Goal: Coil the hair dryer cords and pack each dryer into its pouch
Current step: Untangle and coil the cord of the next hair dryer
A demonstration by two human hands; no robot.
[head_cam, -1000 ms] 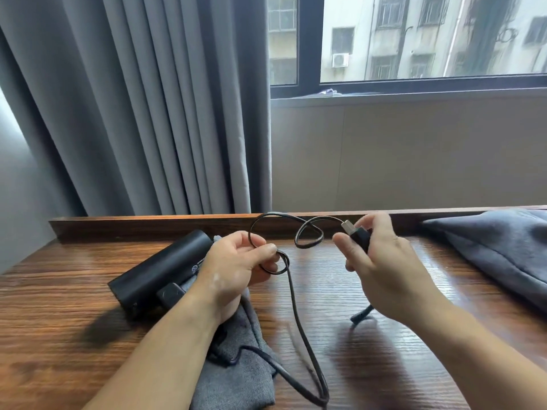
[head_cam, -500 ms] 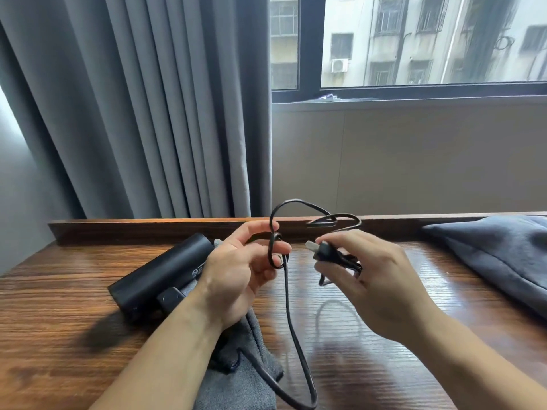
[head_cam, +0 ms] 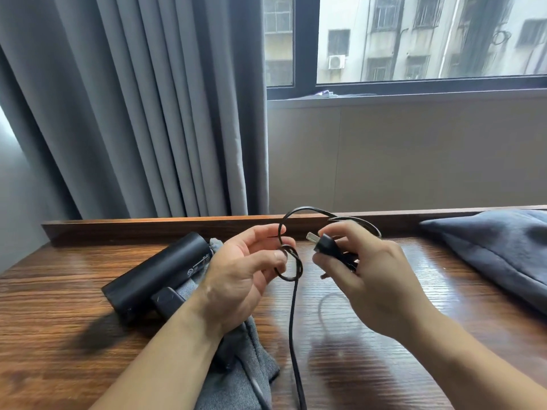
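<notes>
A black hair dryer (head_cam: 157,275) lies on the wooden table at the left, partly on a grey pouch (head_cam: 242,371). Its black cord (head_cam: 293,321) runs up from the table's near edge into small loops between my hands. My left hand (head_cam: 239,279) pinches a loop of the cord between thumb and fingers, just right of the dryer. My right hand (head_cam: 370,276) grips the plug (head_cam: 324,244), its prongs pointing left toward the left hand. A larger cord loop arcs above both hands.
A second grey pouch (head_cam: 497,255) lies at the table's right end. A raised wooden ledge (head_cam: 148,229) runs along the table's back edge. Grey curtains (head_cam: 133,113) hang behind on the left, with a window and wall on the right.
My right hand turned the plug so its prongs point left and brought it closer to my left hand. The cord loops tightened and rose slightly. The dryer did not move.
</notes>
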